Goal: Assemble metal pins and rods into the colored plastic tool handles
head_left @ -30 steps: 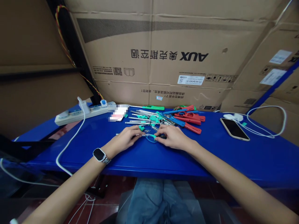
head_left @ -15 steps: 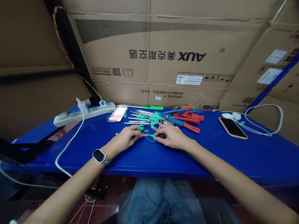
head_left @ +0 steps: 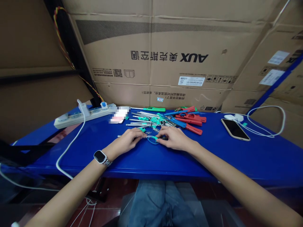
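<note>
Near the middle of the table, a partly assembled stick lighter (head_left: 153, 142) with a pale green, looped handle part lies between my two hands. My left hand (head_left: 129, 139) pinches it on the metal-tube side, and a silver tube end shows to the left of the knuckles. My right hand (head_left: 174, 138) grips the other end of the handle, with something dark under its fingers. Just beyond the fingertips are small metal bits (head_left: 148, 132). Behind them lies a pile of metal lighter tubes (head_left: 138, 124) with green parts and thin wires.
Red lighter handles (head_left: 195, 129) and blue handles (head_left: 178, 121) lie at the back right. A green lighter (head_left: 155, 109) rests along the cardboard (head_left: 113, 91). At left is a power strip (head_left: 71, 119) with a white cable; at right, a phone (head_left: 235, 130) and a coiled cable.
My left hand has shifted slightly to the right along the lighter, toward the handle. My right hand stays in nearly the same place.
</note>
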{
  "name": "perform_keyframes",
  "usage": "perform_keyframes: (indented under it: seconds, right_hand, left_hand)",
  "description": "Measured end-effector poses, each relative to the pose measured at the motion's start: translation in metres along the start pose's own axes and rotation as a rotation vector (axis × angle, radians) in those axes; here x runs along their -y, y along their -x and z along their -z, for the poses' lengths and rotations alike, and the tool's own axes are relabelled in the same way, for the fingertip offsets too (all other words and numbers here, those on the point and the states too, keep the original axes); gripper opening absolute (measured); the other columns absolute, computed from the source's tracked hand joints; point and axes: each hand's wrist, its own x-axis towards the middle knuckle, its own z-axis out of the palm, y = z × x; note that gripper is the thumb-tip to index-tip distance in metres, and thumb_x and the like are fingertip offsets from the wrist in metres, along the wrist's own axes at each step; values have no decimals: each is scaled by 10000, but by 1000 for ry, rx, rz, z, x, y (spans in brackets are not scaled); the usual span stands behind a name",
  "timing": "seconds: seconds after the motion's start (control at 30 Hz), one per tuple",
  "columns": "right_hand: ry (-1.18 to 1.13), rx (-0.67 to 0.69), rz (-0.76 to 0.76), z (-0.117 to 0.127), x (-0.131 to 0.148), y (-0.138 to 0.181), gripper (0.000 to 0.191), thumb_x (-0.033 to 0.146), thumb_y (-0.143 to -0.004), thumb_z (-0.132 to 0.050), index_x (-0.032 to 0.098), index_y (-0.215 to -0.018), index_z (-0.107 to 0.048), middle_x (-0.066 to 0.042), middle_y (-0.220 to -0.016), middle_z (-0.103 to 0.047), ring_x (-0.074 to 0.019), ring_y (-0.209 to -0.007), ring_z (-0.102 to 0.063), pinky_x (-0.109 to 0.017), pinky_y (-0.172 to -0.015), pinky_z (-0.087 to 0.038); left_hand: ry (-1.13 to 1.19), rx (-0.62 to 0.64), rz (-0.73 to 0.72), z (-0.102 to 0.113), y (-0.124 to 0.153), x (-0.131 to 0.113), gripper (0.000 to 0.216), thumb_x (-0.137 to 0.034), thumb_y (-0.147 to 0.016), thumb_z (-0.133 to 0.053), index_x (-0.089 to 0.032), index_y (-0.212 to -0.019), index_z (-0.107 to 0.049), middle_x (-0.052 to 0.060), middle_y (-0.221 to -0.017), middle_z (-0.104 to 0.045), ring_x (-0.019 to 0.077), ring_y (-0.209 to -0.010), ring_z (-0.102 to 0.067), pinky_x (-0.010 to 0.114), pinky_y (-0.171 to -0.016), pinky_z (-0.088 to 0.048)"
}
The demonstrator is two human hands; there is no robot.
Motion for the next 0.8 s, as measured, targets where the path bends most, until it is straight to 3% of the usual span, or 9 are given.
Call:
perform_keyframes:
  seconds: [0.43,0.8]
  right_hand:
    - [-3,4,3,-1,-1,0,179,374,-897,-635,258,-975,-747,-16,-973,-679,-160,-864,-617,-260,-650,-322]
    - [-6,2,0,0,0,-1,175,370,-887,-647,258,-973,-749,-14,-961,-676,-158,-843,-614,-259,-664,-341]
  left_hand:
    - [38,-24,29,0,-1,-3,219,-209,-988,-488,-180,-961,-704,77,-1021,-691,188,-944,-663,327,-859,-533]
    - [-58,2,-26,1,0,-2,279,-216,-1007,-441,-194,-1056,-715,79,-1035,-672,180,-923,-660,309,-834,-538]
